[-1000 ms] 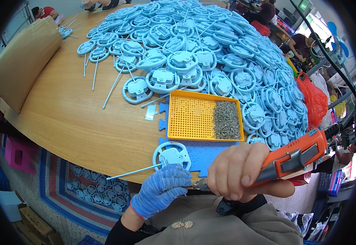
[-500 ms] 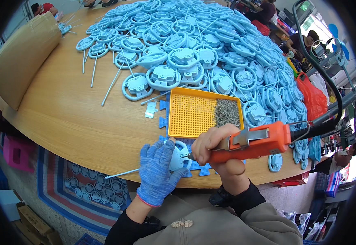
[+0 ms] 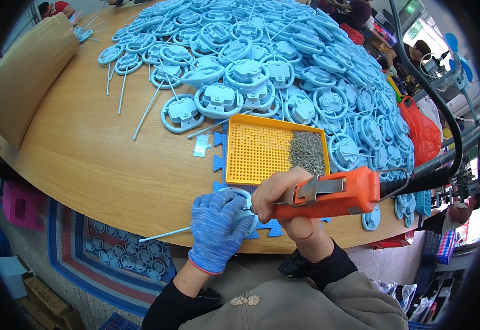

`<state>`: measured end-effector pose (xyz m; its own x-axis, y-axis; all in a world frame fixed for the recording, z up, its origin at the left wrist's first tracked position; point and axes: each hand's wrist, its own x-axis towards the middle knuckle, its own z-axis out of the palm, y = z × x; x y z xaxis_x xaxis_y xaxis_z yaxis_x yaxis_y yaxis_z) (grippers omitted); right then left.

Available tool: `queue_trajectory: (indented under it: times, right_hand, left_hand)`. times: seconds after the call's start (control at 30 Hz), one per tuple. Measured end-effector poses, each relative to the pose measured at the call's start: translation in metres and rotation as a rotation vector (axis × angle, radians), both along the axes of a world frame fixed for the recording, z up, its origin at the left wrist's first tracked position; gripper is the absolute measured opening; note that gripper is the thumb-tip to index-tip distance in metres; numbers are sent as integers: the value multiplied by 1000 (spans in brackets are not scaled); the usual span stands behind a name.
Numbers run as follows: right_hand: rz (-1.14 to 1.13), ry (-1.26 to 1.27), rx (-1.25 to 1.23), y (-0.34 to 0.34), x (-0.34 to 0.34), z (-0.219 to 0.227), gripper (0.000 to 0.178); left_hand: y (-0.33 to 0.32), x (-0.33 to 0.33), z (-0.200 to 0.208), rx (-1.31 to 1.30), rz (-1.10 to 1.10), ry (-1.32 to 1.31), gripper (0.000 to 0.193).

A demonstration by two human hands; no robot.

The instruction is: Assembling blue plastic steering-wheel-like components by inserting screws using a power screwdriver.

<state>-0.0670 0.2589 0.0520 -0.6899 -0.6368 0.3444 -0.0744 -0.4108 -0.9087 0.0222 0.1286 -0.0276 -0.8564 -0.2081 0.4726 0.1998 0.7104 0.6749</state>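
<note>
At the table's near edge, my left hand (image 3: 216, 228), in a blue knit glove, is closed over a light-blue round plastic part (image 3: 236, 192) and covers much of it. A thin light-blue stick (image 3: 165, 234) juts out to the left from under the glove. My bare right hand (image 3: 273, 192) is wrapped round an orange electric screwdriver (image 3: 342, 193), whose tip end points left at the part. The bit and the spot it meets are mostly hidden by my fingers. Just beyond both hands lies a yellow tray (image 3: 273, 120) with small metal screws (image 3: 307, 151) heaped at its right end.
A large pile of similar light-blue parts (image 3: 245, 74) covers the far table. A small pale plate (image 3: 201, 146) lies left of the tray, on the wood by a blue foam mat (image 3: 218, 163). Cardboard (image 3: 28, 77) stands at left. The screwdriver's black cable (image 3: 443, 110) arches at right.
The screwdriver and my right hand have shifted a little left, closer to the part. My left fingers have curled in more over it.
</note>
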Motion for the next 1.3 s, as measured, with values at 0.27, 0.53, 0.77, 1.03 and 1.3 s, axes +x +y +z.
queue_trajectory:
  times: [0.27,0.53,0.77,1.03,1.3]
  right_hand:
    - [14,21,67,3,1,-2,61]
    - [28,-15,152,-2,-2,-1,61]
    - [-26,-40,100,-8,-7,-1,56]
    - [-68,-44,-219,12,-32,9,58]
    - [-297,37,-87,-5,-75,2,65]
  left_hand:
    - [4,-8,1,-24,14,-26,19]
    - [2,-8,-6,2,26,-4,21]
    - [-5,-2,22,-160,-62,-178,52]
    - [-90,24,71,-357,-18,-401,69]
    - [-130,-180,67,-867,-72,-94,82]
